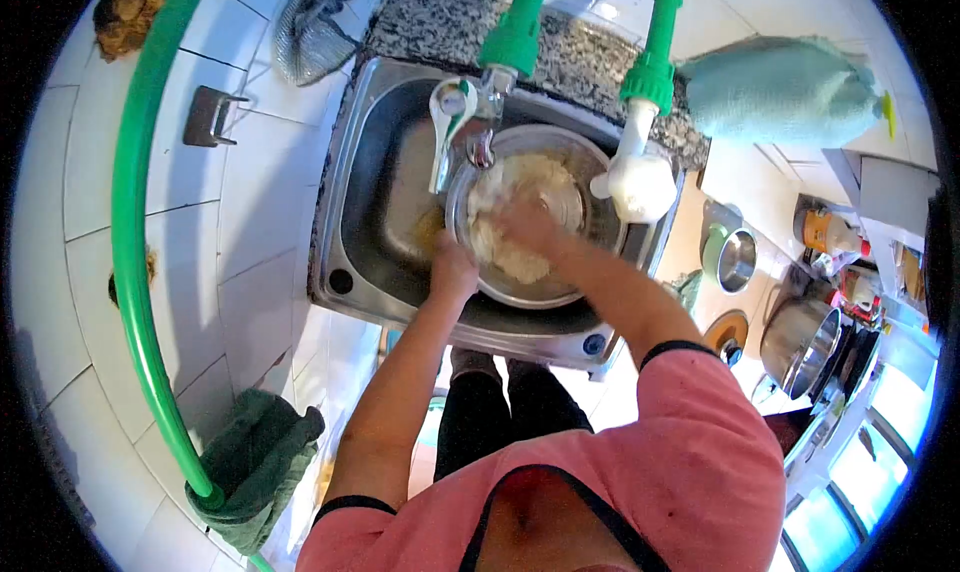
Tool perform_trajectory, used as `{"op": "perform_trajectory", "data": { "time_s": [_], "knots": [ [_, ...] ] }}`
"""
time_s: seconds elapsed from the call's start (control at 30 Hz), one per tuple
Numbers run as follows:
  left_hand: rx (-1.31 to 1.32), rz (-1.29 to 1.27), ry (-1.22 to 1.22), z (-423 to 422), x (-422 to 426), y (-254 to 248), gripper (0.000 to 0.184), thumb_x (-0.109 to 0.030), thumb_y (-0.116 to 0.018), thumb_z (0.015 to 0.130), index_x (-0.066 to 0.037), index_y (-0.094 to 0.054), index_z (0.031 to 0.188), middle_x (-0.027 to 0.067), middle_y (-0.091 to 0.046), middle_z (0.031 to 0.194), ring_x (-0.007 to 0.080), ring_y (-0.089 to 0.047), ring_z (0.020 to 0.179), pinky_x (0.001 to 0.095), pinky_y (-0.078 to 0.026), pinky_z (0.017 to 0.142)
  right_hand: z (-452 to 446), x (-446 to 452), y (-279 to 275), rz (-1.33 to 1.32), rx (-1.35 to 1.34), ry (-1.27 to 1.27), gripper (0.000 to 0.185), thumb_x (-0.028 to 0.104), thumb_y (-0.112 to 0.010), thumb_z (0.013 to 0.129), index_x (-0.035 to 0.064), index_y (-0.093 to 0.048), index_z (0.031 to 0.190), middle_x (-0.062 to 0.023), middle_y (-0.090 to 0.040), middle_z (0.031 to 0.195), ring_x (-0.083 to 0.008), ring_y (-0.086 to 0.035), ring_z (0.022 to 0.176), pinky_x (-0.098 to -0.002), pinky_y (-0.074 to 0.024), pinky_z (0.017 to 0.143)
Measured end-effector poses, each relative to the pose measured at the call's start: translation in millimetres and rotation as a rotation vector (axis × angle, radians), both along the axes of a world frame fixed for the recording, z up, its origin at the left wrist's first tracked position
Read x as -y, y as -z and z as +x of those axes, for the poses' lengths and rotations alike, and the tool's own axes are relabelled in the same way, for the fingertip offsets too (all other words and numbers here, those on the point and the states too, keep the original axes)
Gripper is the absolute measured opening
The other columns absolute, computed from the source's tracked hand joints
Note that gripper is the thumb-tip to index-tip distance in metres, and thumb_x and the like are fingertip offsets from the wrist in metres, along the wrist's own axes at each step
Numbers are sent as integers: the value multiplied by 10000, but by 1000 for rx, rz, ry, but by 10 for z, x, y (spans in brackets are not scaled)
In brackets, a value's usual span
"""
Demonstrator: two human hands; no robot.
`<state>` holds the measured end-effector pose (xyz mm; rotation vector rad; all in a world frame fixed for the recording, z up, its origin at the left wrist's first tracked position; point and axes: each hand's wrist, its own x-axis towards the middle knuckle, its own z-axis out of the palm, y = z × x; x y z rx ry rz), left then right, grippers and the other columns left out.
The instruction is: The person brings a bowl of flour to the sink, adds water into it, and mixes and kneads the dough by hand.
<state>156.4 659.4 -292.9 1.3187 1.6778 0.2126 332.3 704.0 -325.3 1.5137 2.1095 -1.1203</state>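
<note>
A round metal bowl (592, 194) stands in the stainless steel sink (385, 197), under the tap (481, 147). White, wet-looking food (525, 262), perhaps rice, lies in it; the grains are too blurred to be sure. At the bowl's left rim, my left hand (456, 267) is closed on the edge. My right hand (530, 224) reaches into the bowl, among the white food. Motion smears its fingers, so I cannot see how they are bent or whether they hold anything.
Green pipes (650, 62) and a white fitting (640, 187) hang over the sink. A granite ledge (425, 22) runs behind it. To the right are a small metal bowl (737, 260) and a large pot (800, 347). On the left hangs a dark cloth (255, 462).
</note>
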Motion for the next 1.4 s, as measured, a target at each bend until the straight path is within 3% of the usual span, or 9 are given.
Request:
{"op": "perform_trajectory", "data": {
  "time_s": [0.17,0.23,0.4,0.57,0.67,0.73,0.83,1.07,1.4],
  "knots": [
    [31,49,25,10,3,25,279,-62,-494,764,50,-337,966,277,-523,754,402,-562,647,445,-469,569,517,520,-305,-18,-255,714,580,190,-625,688,202,-426,1233,-191,-245,1338,-414,-302,1183,-458,-272,985],
    [104,-203,-103,102,-87,-427,275,-65,-486,769,62,-337,963,258,-525,740,394,-556,585,426,-477,525,333,816,-488,-50,287,39,566,177,-602,706,198,-417,1241,-187,-269,1328,-387,-286,1203,-488,-243,991],
    [15,-57,-5,16,-1,-141,284,-65,-449,795,76,-299,990,228,-524,731,329,-559,500,370,-475,381,-276,388,-438,87,59,-134,579,86,-543,706,231,-407,1250,-112,-280,1350,-347,-282,1221,-503,-216,998],
    [57,-24,19,58,-32,-281,253,-71,-442,809,72,-301,964,231,-528,718,325,-566,506,365,-486,385,518,248,-140,227,-241,282,584,78,-514,720,237,-381,1266,-96,-295,1344,-347,-316,1196,-488,-274,967],
    [77,-139,-53,111,-62,-384,252,-68,-451,807,66,-306,962,248,-529,728,344,-568,510,376,-496,412,356,779,-499,203,366,120,571,100,-519,730,263,-384,1261,-96,-286,1350,-343,-332,1184,-490,-276,965],
    [59,-85,17,41,-31,-143,280,-73,-443,816,58,-281,1004,255,-524,756,343,-573,504,375,-492,380,68,1070,-199,436,185,-82,434,105,-452,817,109,-379,1244,-150,-480,1133,-266,-549,874,-447,-428,788],
    [62,-96,7,72,-63,-345,304,-89,-440,824,48,-261,1028,244,-524,738,345,-569,490,369,-489,361,-299,648,153,150,-32,105,540,102,-511,756,255,-388,1258,-119,-301,1331,-340,-338,1181,-482,-327,938],
    [86,-220,-62,109,-41,-352,299,-43,-444,817,24,-256,1041,245,-507,814,317,-581,534,350,-512,364,330,522,-114,137,234,402,679,107,-599,660,263,-363,1277,-182,-273,1310,-394,-306,1168,-462,-338,933],
    [96,-276,-95,47,-8,-251,294,-64,-463,820,34,-283,1032,274,-488,945,362,-585,640,392,-516,429,-233,384,92,79,-305,796,546,92,-574,672,97,-436,1200,-228,-457,1147,-356,-471,1033,-401,-392,858]
  ]
}}
